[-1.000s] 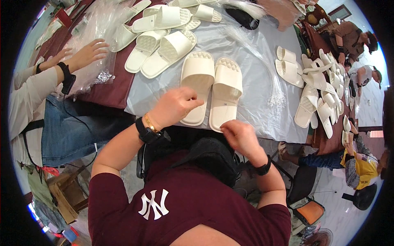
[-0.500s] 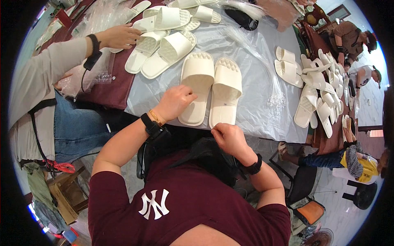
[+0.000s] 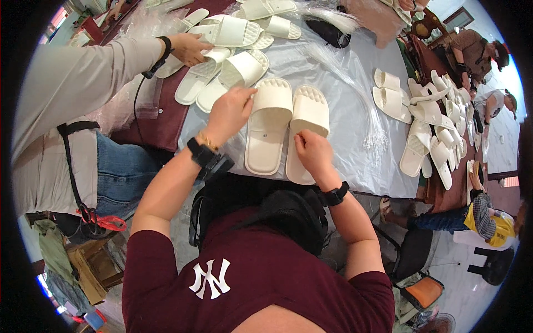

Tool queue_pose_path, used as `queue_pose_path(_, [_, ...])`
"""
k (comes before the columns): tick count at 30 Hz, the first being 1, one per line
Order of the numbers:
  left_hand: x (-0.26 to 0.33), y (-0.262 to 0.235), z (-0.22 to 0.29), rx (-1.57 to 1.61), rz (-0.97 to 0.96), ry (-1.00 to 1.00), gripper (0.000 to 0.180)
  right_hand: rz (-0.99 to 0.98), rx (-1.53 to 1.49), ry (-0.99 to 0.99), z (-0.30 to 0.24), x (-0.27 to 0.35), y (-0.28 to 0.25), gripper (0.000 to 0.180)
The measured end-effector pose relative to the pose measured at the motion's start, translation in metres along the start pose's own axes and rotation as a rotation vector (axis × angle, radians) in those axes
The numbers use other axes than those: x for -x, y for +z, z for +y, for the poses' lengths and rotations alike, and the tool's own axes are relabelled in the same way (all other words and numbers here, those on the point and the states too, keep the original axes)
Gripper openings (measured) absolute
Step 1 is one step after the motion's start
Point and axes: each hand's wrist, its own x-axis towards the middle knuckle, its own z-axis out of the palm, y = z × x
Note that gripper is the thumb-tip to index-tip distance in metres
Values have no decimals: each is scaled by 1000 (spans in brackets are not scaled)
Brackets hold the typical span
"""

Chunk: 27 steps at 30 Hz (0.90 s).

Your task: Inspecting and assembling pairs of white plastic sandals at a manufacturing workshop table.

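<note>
Two cream slide slippers lie side by side at the table's front edge, toes pointing away from me: a left slipper (image 3: 269,105) and a right slipper (image 3: 311,114). My left hand (image 3: 230,114) is at the outer side of the left slipper's strap, its fingers curled together close to the strap's edge. Over the right slipper's footbed, just below its strap, my right hand (image 3: 314,152) is closed with thumb and forefinger pinched. Whatever the fingers of either hand hold, if anything, is too small or hidden to make out.
More cream slippers (image 3: 239,69) lie at the far left, where a co-worker's hand (image 3: 191,49) touches them. Thin clear plastic strands (image 3: 355,94) spread across the grey plastic sheet (image 3: 347,161). A slipper pile (image 3: 438,122) is at right, and a black item (image 3: 328,34) lies at the back.
My left hand has moved away and left, from the left slipper's footbed to beside its strap. My right hand has moved up from the right slipper's heel. The co-worker's arm has shifted right.
</note>
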Motion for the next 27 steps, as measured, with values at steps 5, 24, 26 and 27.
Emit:
queue_pose_path(5, [-49, 17, -28, -144, -141, -219, 23, 108, -52, -16, 2, -6, 13, 15])
queue_pose_path(24, [-82, 59, -26, -297, -168, -518, 24, 413, -405, 254, 70, -44, -17, 21])
queue_pose_path(26, [-79, 57, -22, -294, -139, -527, 22, 345, -445, 346, 83, -60, -10, 24])
queue_pose_path(27, [-80, 58, -22, -298, -130, -529, 22, 329, -425, 353, 88, -67, -7, 26])
